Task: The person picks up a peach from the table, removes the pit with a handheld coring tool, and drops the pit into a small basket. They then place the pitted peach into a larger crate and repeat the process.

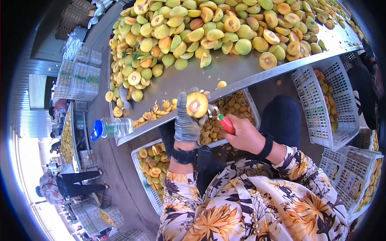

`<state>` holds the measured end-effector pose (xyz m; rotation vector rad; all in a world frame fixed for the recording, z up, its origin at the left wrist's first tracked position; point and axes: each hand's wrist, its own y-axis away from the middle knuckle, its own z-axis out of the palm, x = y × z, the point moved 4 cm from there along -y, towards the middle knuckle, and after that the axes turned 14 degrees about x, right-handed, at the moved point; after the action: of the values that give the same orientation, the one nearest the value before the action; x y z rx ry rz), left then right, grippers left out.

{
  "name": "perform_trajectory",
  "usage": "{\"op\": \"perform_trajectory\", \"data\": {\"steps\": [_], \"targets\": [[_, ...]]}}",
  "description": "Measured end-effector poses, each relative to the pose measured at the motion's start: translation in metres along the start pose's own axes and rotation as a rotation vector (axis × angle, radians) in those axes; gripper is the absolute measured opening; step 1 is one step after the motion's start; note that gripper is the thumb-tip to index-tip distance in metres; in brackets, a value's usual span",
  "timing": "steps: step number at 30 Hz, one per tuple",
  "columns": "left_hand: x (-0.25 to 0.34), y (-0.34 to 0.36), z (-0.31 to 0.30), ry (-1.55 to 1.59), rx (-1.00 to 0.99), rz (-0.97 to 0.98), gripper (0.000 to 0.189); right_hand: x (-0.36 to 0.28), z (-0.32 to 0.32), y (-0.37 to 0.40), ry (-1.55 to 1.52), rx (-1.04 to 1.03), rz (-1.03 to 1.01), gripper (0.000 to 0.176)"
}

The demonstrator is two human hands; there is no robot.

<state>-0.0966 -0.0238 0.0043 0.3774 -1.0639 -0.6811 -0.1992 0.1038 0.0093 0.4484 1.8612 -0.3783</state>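
Halved fruit (197,105), one, cut face showing, held at the near edge of the metal table (181,82); presumably light and fairly firm, slick on the cut flesh, easily bruised, best cupped by its rounded skin. Left hand (188,125), grey-gloved, at that same table edge, partly closed around the fruit. Right hand (245,135), bare, just off the table edge, wrapped around a red-handled tool (227,125).

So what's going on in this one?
A person's gloved left hand holds a fruit half, cut face showing, while the bare right hand grips a red-handled tool close beside it. More cut fruit is piled on the metal table, and fruit pieces sit in a crate below its edge.
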Motion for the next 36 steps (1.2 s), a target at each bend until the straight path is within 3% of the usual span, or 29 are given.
{"op": "perform_trajectory", "data": {"steps": [1, 4, 6, 10, 13, 14, 15, 17, 24, 26, 27, 29, 30, 31, 33, 36], "targets": [[-0.005, 0.005, -0.008, 0.018, 0.078, -0.019, 0.047, -0.001, 0.006, 0.001, 0.016, -0.017, -0.027, 0.025], [-0.018, 0.01, -0.013, -0.049, -0.027, 0.106, 0.047, 0.004, 0.02, 0.007, 0.002, -0.002, -0.042, 0.025], [-0.021, 0.011, -0.014, -0.123, -0.004, 0.327, 0.047, 0.006, 0.022, 0.01, 0.002, -0.027, 0.018, 0.025], [-0.033, 0.0, -0.017, -0.213, 0.004, 0.491, 0.047, 0.007, 0.017, 0.01, 0.064, 0.051, -0.018, 0.025], [-0.034, 0.019, -0.009, -0.537, 0.012, 0.85, 0.042, 0.008, 0.015, 0.01, 0.082, 0.052, 0.023, 0.024], [-0.029, 0.037, 0.012, 0.111, 0.075, 0.238, 0.046, 0.008, 0.015, 0.01, 0.09, 0.056, 0.027, 0.024], [-0.034, 0.031, 0.008, 0.113, 0.074, 0.235, 0.046, 0.008, 0.015, 0.01, 0.097, 0.06, 0.03, 0.024], [-0.033, 0.023, 0.001, -0.227, -0.041, 0.667, 0.046, 0.008, 0.017, 0.012, 0.097, 0.056, 0.044, 0.024], [-0.03, 0.035, 0.007, -0.296, -0.05, 0.677, 0.044, 0.009, 0.019, 0.02, 0.108, 0.075, 0.049, 0.026], [-0.029, 0.038, 0.012, -0.332, -0.075, 0.806, 0.046, 0.008, 0.022, 0.023, 0.075, 0.048, 0.078, 0.026], [-0.029, 0.037, 0.01, -0.333, -0.073, 0.801, 0.046, 0.009, 0.024, 0.025, 0.039, 0.021, 0.107, 0.025], [-0.034, 0.025, -0.003, -0.216, -0.079, 0.435, 0.043, 0.007, 0.024, 0.026, 0.032, -0.032, 0.094, 0.024], [-0.028, 0.024, -0.001, -0.348, -0.217, 0.58, 0.04, 0.007, 0.026, 0.026, 0.023, -0.086, 0.078, 0.023], [-0.023, 0.021, -0.006, -0.347, -0.207, 0.581, 0.04, 0.009, 0.027, 0.027, 0.021, -0.096, 0.079, 0.023], [-0.025, 0.013, -0.008, -0.307, -0.321, 0.281, 0.038, 0.011, 0.03, 0.026, 0.027, -0.147, 0.02, 0.02], [-0.02, 0.011, -0.009, -0.335, -0.388, 0.245, 0.037, 0.008, 0.03, 0.022, 0.069, -0.209, 0.025, 0.021]]}}
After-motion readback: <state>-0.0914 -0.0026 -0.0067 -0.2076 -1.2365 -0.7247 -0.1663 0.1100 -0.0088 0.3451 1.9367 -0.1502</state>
